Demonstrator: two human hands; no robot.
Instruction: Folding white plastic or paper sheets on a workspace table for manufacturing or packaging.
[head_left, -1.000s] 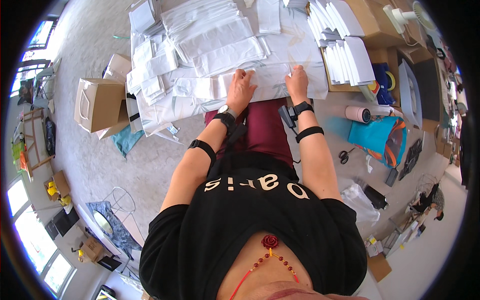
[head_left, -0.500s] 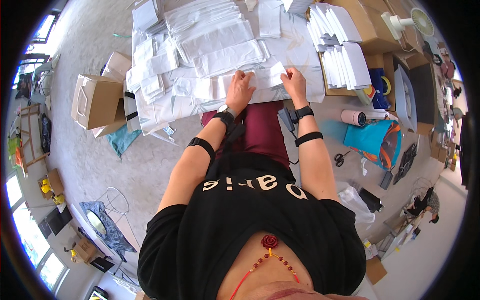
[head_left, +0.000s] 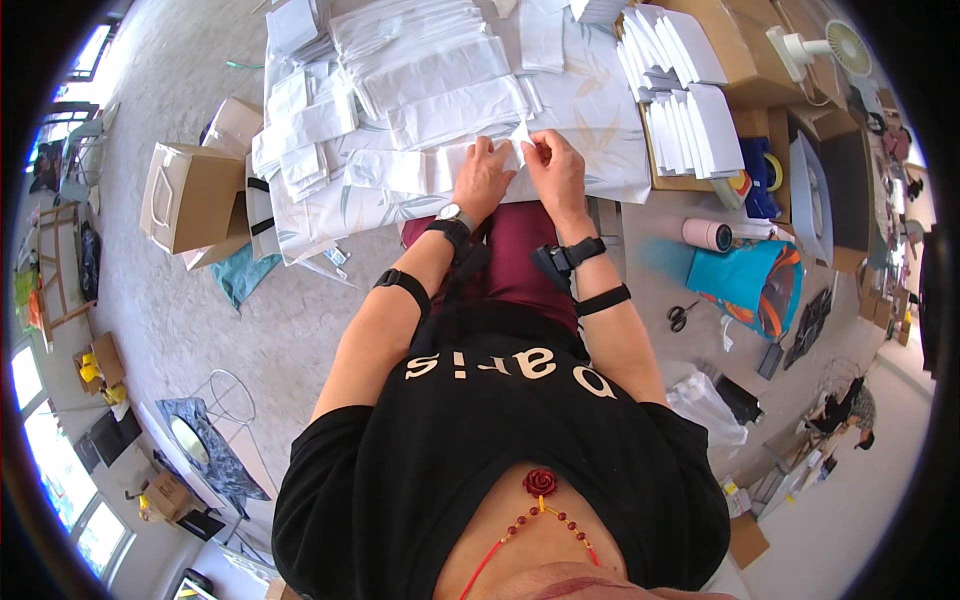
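A long, thin white strip (head_left: 395, 171), its material unclear, lies flat along the near edge of the table. Its right end rises in a fold between my two hands. My left hand (head_left: 482, 180) rests on the strip, fingers bent and fingertips pressing it down. Just beside it, my right hand (head_left: 557, 172) pinches the raised end between thumb and fingers. Directly beyond them lies a flat stack of white strips (head_left: 455, 115). More folded white pieces (head_left: 305, 130) are heaped at the left.
A patterned cloth (head_left: 600, 130) covers the table. Upright white packets (head_left: 700, 130) stand in a carton on the right, near a small fan (head_left: 846, 46). Cardboard boxes (head_left: 190, 200) sit at the left. A pink cup (head_left: 707, 235), a blue bag (head_left: 745, 285) and scissors (head_left: 680, 317) are lower right.
My right hand has moved left, bringing the strip's right end up and over toward my left hand. My left hand has barely shifted.
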